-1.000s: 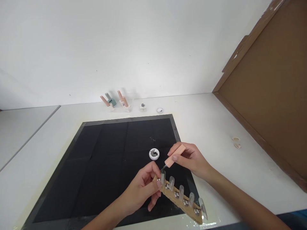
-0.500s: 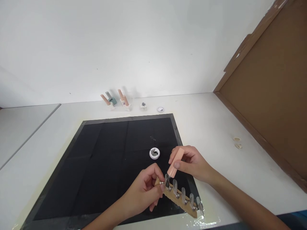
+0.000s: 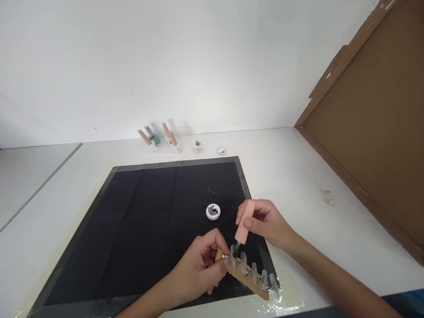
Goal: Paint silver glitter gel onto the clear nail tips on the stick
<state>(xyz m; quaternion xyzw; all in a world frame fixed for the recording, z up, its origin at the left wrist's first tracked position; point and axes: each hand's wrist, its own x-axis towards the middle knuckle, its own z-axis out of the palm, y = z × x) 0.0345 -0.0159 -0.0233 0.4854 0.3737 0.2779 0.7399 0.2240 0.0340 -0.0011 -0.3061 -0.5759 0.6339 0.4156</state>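
A view from above of two bare hands at work over a white worktop [image 3: 298,168] covered in part by a black mat [image 3: 149,221].

The left hand [image 3: 198,269] is closed, fingers curled, pinching the near-left end of a wooden strip [image 3: 247,279]. The strip is held just above the near right corner of the mat, slanting toward the near edge of the worktop. A row of clear false nail tips [image 3: 254,273] stands up along it, fixed on small silvery mounts.

The right hand [image 3: 265,223] is closed around a peach-coloured brush handle [image 3: 244,223], gripped between thumb and fingertips and held nearly upright. Its thin dark brush end points down and meets the nail tip nearest the left hand.

Just beyond the hands, on the mat, sits a small round white pot [image 3: 213,211], open, with something silvery and glittering inside.

Along the far edge of the worktop, by the wall, stand two small white holders [image 3: 162,143] with peach-coloured handles and a teal piece leaning in them. Beside these are a tiny white cube [image 3: 197,147] with a dark dot on top, and a small open round dish [image 3: 221,151].

Near the right edge of the worktop, beside a brown board [image 3: 374,132], lie two small pale rings [image 3: 327,197].
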